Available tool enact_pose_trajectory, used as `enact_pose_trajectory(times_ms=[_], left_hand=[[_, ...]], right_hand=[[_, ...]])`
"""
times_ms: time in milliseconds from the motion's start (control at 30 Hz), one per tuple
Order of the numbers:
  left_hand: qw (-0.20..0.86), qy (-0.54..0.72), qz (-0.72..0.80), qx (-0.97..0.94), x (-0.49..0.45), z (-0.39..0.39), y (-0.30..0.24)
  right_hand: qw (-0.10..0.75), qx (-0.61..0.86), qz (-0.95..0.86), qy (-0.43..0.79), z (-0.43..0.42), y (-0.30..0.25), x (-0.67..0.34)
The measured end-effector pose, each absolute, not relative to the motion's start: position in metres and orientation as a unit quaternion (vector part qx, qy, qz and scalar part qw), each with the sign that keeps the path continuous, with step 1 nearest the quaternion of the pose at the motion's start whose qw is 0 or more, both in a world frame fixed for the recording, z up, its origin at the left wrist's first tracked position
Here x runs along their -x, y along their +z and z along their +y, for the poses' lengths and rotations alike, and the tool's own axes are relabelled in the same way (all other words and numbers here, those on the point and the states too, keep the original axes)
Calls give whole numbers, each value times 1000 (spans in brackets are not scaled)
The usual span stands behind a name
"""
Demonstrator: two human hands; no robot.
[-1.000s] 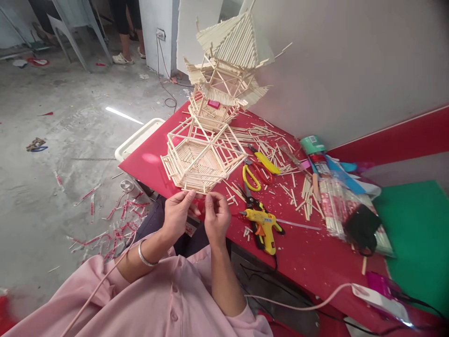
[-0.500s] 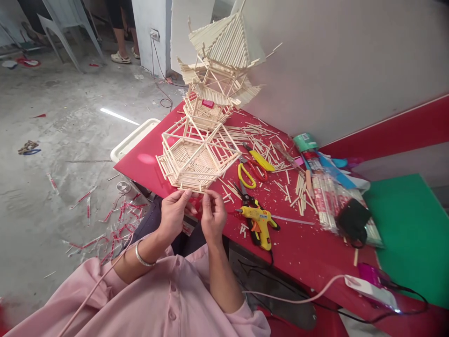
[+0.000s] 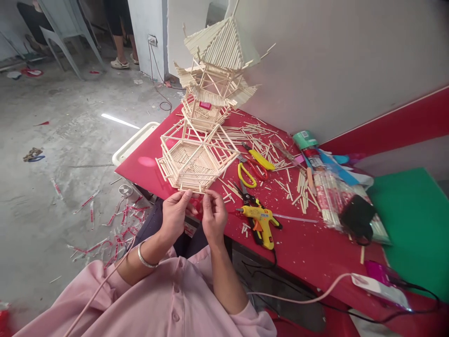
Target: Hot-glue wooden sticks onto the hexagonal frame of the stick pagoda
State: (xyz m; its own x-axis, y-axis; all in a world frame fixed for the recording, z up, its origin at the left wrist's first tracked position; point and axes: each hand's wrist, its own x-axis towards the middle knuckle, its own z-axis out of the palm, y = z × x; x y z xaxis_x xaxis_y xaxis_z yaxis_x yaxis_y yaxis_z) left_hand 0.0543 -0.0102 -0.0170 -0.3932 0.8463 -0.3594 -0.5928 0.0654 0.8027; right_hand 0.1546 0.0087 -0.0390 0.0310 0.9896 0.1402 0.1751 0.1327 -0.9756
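Note:
A six-sided model base built of thin wooden sticks [image 3: 191,164] sits at the table's near edge, with an open stick frame rising from it. At its front side, my left hand [image 3: 174,214] pinches the left end of a short wooden stick [image 3: 196,191] between thumb and finger. My right hand [image 3: 214,216] pinches at the right end of that same stick. The stick lies along the base's front railing; whether it is joined there I cannot tell. Behind the base stands a tiered stick pagoda [image 3: 217,51] with slatted roofs.
Right of my hands lie a yellow glue gun [image 3: 261,222], yellow-handled scissors [image 3: 246,175], a yellow-handled cutter [image 3: 261,160] and loose sticks [image 3: 249,133]. Bagged sticks [image 3: 326,196] and a green board [image 3: 417,220] are farther right. A white power strip [image 3: 380,291] rests near the edge.
The view has shifted slightly. Both hands keep their pinch at the front of the base, with hardly any movement.

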Motion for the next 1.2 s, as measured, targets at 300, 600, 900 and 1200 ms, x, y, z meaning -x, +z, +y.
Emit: enact_pose_trajectory(times_ms=[300,600,900,1200], left_hand=[[531,665,507,-138,-55,-10,-20],[524,666,512,-139,-55,-10,-21],[524,670,508,-134,-56,-9,-19],[517,669,513,-146,-55,-9,-21]], right_hand=[[507,496,-573,411,9,-36,-154],[510,488,-573,415,9,-36,-153],[511,497,-562,420,7,-34,-153],[515,487,-561,427,7,-37,-153]])
